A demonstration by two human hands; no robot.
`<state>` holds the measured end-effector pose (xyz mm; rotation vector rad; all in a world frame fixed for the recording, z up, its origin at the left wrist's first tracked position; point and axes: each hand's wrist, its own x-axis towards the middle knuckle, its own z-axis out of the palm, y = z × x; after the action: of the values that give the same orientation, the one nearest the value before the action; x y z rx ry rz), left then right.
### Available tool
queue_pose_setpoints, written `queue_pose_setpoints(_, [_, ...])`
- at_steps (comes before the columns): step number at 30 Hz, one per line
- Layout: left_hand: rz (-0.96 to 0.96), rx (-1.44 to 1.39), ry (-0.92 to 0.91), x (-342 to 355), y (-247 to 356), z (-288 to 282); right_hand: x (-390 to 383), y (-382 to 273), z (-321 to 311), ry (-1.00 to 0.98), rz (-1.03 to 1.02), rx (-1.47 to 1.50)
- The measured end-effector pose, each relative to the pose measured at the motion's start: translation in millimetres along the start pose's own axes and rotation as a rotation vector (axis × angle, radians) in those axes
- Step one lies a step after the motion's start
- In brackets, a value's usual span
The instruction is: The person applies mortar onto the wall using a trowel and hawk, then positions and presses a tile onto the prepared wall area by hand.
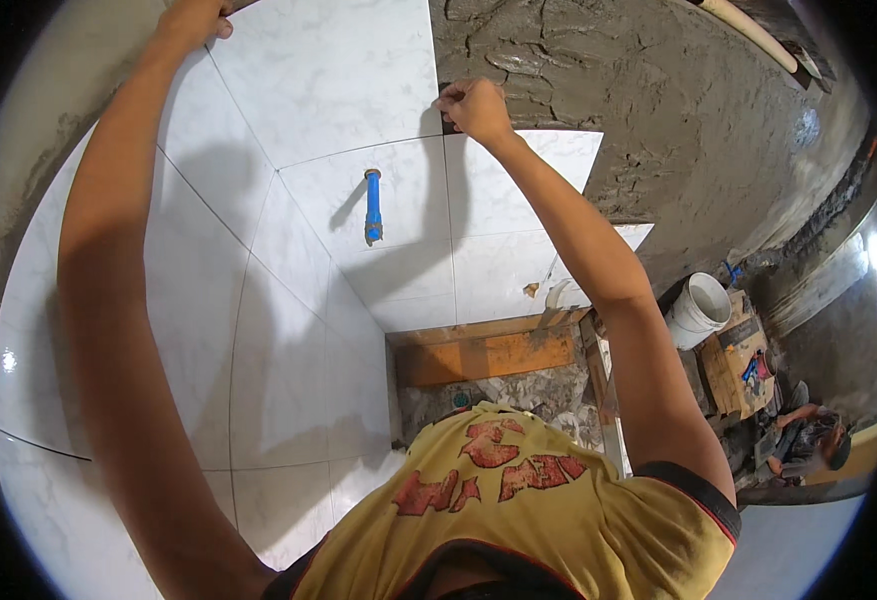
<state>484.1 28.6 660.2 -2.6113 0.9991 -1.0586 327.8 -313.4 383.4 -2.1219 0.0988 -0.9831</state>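
Note:
A large white marbled wall tile [328,75] stands above the lower rows on the wall in front of me. My right hand [476,108] is at its lower right edge, fingers bent and pinched together. A small dark gap or piece shows just under these fingertips; what they hold is too small to name. At the upper left, my left hand [196,22] is raised to the corner where the side wall meets this tile. Its fingers are curled and partly cut off by the picture's edge, beside a dark sliver. Below the tile, a blue pipe stub [373,208] sticks out of a tiled row.
Wet grey mortar [648,120] covers the wall to the right. White tiles [198,330] line the left wall. A wooden board [488,357] lies at the wall's foot. Rightward are a white bucket [698,308], a wooden box [736,360], a wooden handle [748,32] and another person [808,440].

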Motion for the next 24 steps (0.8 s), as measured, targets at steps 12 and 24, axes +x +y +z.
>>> queue_pose_setpoints(12, [-0.017,-0.045,-0.014,-2.6,25.8,-9.2,1.4,8.6,2.4,0.035,-0.016,-0.075])
queue_pose_setpoints(24, [-0.384,-0.118,-0.249,-32.4,105.5,-64.3,3.2,18.3,-18.2,0.021,0.041,-0.049])
